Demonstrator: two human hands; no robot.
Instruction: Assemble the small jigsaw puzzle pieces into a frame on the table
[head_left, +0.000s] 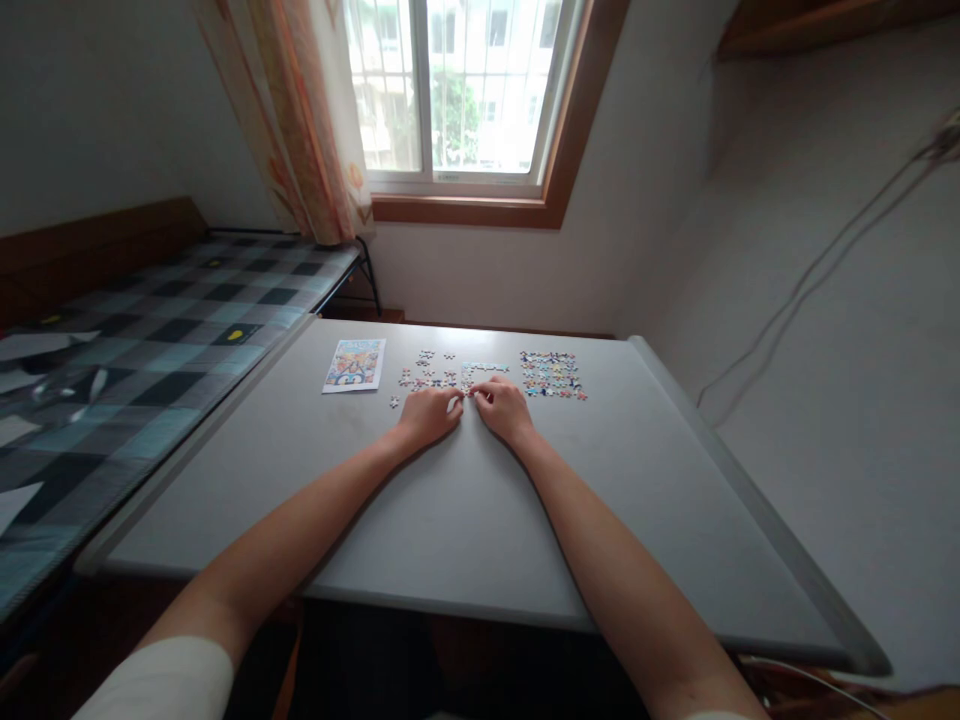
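Puzzle strip [487,367]: we have these joined pieces just beyond our hands, bent like an L, the near end between our left hand [430,415] and right hand [504,407], the far side running off beyond the right one.
Loose pieces [427,376]: scattered beyond our left hand and a little to its left; a lone piece [394,402] lies just left of that hand.
Rows of pieces [551,375]: spread beyond our right hand and to its right, near it but apart.
Picture sheet [355,366]: flat on the table [465,520], to the left of our left hand and farther off.
Left fingers: curled, thumb and forefinger drawn close by the strip's near end; we cannot tell whether they pinch a piece.
Right fingers: curled too, facing the left hand at that same end; we cannot make out whether they grip a piece or only touch.
Piece prints: too small for us to read, and our fingers partly cover the strip's near end.
Forearms [322,515]: cut off below our hands, a white sleeve [161,680] showing on the left arm.
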